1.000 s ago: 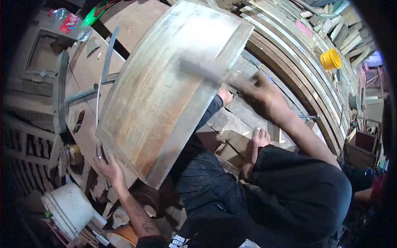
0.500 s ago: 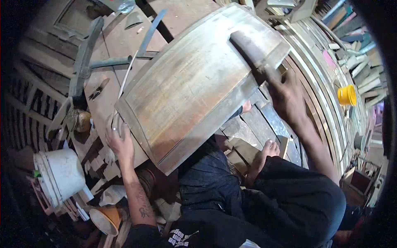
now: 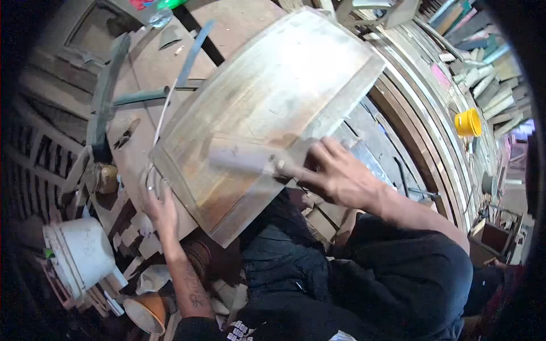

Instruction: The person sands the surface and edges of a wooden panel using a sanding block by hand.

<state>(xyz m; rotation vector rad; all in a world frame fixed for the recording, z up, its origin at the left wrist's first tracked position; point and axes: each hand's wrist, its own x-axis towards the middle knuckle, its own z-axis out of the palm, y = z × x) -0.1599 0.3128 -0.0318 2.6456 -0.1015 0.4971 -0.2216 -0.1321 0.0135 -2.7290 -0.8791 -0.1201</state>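
Note:
A large, slightly curved wooden panel (image 3: pixel 267 96) lies slanted in front of me, bright under the light at its far end. My right hand (image 3: pixel 341 173) is closed round the handle of a wide flat tool (image 3: pixel 239 154), blurred by motion, whose body lies over the near part of the panel. At the panel's left lower edge rests my left hand (image 3: pixel 159 204), fingers apart, a ring on one finger. A thin pale strip (image 3: pixel 165 116) runs along the panel's left side. What the left fingertips touch underneath is hidden.
Left are a grey pipe (image 3: pixel 139 96), a blue-grey strip (image 3: pixel 195 54), a jar (image 3: pixel 107 178), a white bucket (image 3: pixel 85 250) and an orange container (image 3: pixel 149 314). Long boards (image 3: pixel 418 133) and a yellow bucket (image 3: pixel 467 123) are on the right.
My right hand has swept the tool from the panel's far right part down toward its near left part. My left hand stays at the panel's edge. The view has shifted slightly.

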